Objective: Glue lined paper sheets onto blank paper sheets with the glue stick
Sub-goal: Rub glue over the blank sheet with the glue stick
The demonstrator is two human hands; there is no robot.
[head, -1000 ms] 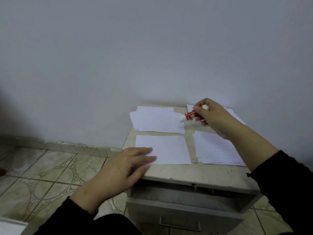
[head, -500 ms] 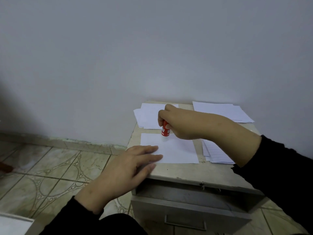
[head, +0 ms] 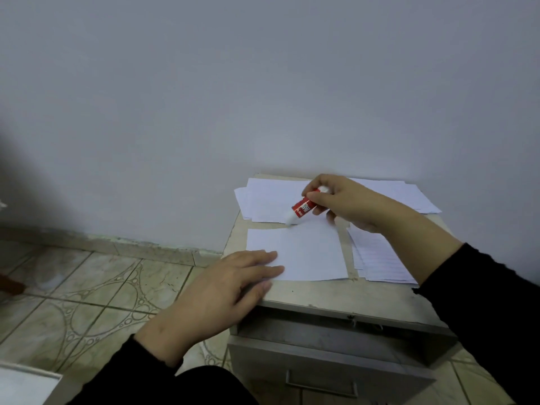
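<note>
The right hand (head: 347, 204) grips the glue stick (head: 301, 210); the left hand (head: 230, 287) lies flat, pinning the blank sheet (head: 309, 252), which looks light, limp and prone to sliding.

Illumination is dim, cool and diffuse, with no visible lamp and no glare; the wall (head: 263, 83) reads as flat blue-grey and darkens toward the left edge, where a broad soft shadow falls. The white paper sheets (head: 309, 252) are the brightest areas and retain little surface detail, while the black sleeves (head: 496, 302) lose all texture. Focus is soft overall, and wide-angle distortion curves the floor tiles (head: 87, 287) near the frame edges.
</note>
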